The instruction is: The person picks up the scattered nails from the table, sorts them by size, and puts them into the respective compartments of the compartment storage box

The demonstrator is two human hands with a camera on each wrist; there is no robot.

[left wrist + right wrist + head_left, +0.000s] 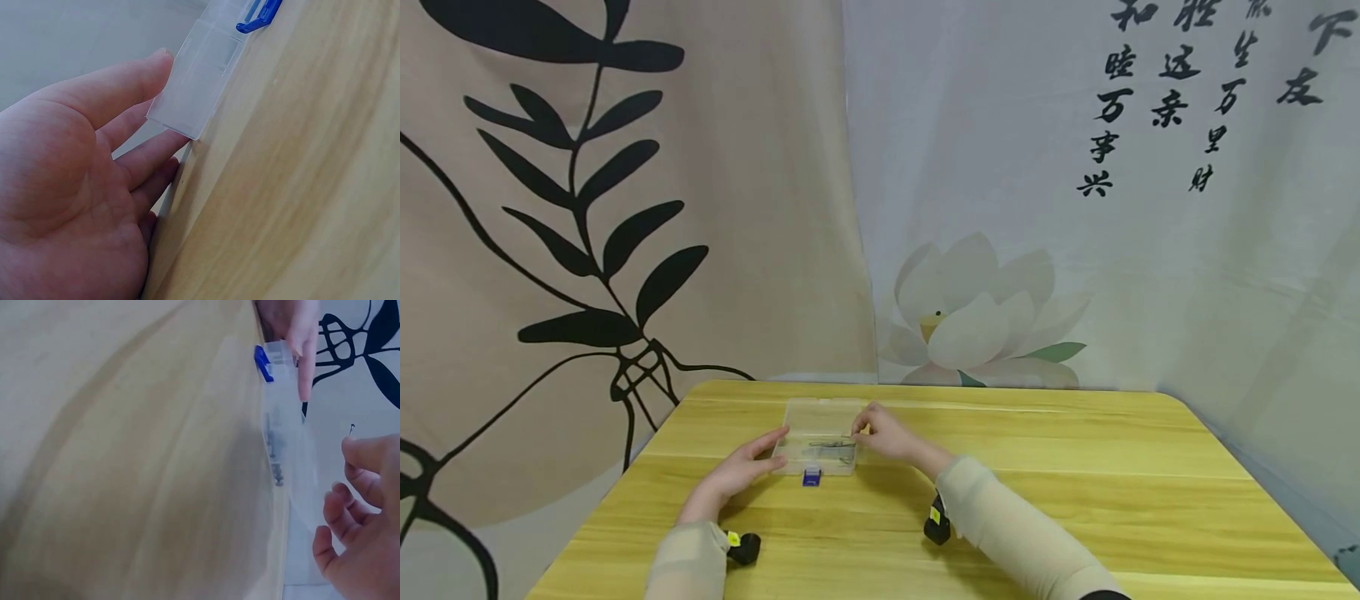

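Note:
A clear plastic box (pixel 815 461) with a blue latch (pixel 812 477) lies on the wooden table, lid raised at the back. Inside are several thin dark metal pieces (pixel 832 444), too small to make out. My left hand (pixel 735 475) holds the box's left end, thumb at the rim and fingers against the side, seen closely in the left wrist view. At the box's right side, my right hand (pixel 883 432) pinches a thin dark metal piece with a small hooked tip (pixel 352 428) between thumb and forefinger. The lower part of that piece is hidden by the fingers.
The yellow wooden table (pixel 1075 483) extends to both sides and in front of the box. Behind its far edge hangs a printed cloth (pixel 760 208) with leaves, a lotus and writing. A black wrist camera (pixel 937 521) hangs below the right sleeve.

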